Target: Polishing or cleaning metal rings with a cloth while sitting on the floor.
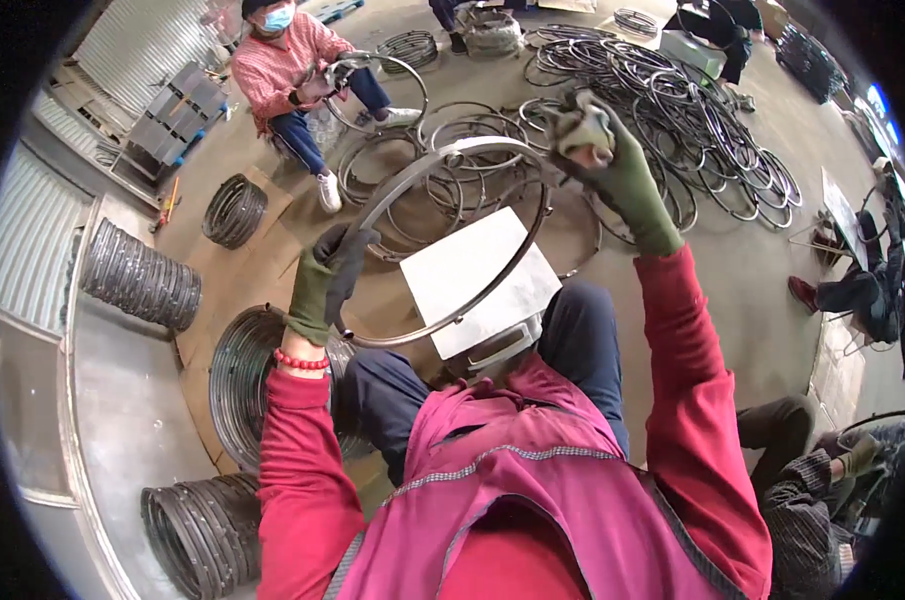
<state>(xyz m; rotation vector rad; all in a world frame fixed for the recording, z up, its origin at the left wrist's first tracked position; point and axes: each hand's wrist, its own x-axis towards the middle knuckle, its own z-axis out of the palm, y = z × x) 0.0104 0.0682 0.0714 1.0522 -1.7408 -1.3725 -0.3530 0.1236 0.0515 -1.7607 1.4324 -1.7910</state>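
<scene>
A: Which step is in hand here?

B: Wiping a metal rim (452, 240), by the look of it. The left hand (330, 275), in a dark green glove, has its fingers wrapped round the rim's near left side. The right hand (597, 150), gloved too, has its fingers closed on a grey cloth (580, 125) pressed against the rim's far right edge.

A: And where is the rim itself?

B: Up in the air in front of the person, tilted, above the knees and a white sheet (477, 275) lying on the lap.

A: What would the next move call for?

B: I'd judge the left hand must keep a firm hold while the cloth slides along the metal, or the hoop will swing. More rims lie in a heap on the floor (672, 110) far right, and stacked rims (137, 275) sit at the left.
</scene>
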